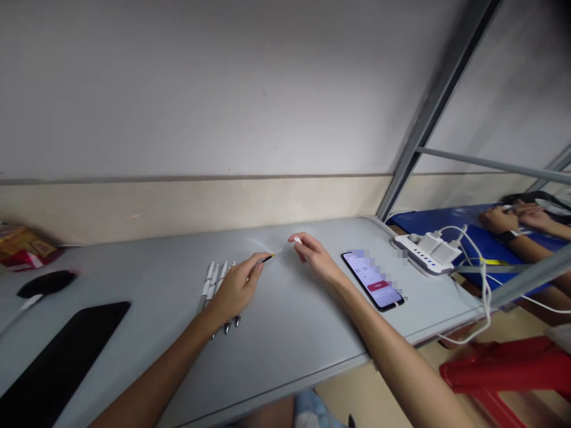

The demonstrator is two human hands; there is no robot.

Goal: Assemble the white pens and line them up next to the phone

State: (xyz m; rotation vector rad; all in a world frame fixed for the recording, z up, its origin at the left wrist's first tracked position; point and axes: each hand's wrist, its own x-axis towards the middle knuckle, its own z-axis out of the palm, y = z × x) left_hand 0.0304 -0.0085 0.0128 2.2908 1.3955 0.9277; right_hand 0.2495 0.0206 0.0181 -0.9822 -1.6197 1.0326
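Note:
My left hand (236,286) rests on the grey table (285,333), its fingers pinched on a thin dark pen part (267,258) with a yellowish tip. Under and beside that hand lie several white pens (215,279) in a row. My right hand (313,254) hovers a little to the right, fingers closed on a small white piece (297,240). The two hands are apart, with a short gap between the dark part and the white piece.
A lit phone (373,280) lies right of my right hand. A white power strip (423,254) with chargers and cables sits at the table's right end. A black tablet (57,356) and a black object (46,282) lie left. Another person's arms (517,229) rest far right; a red stool (508,368) stands below.

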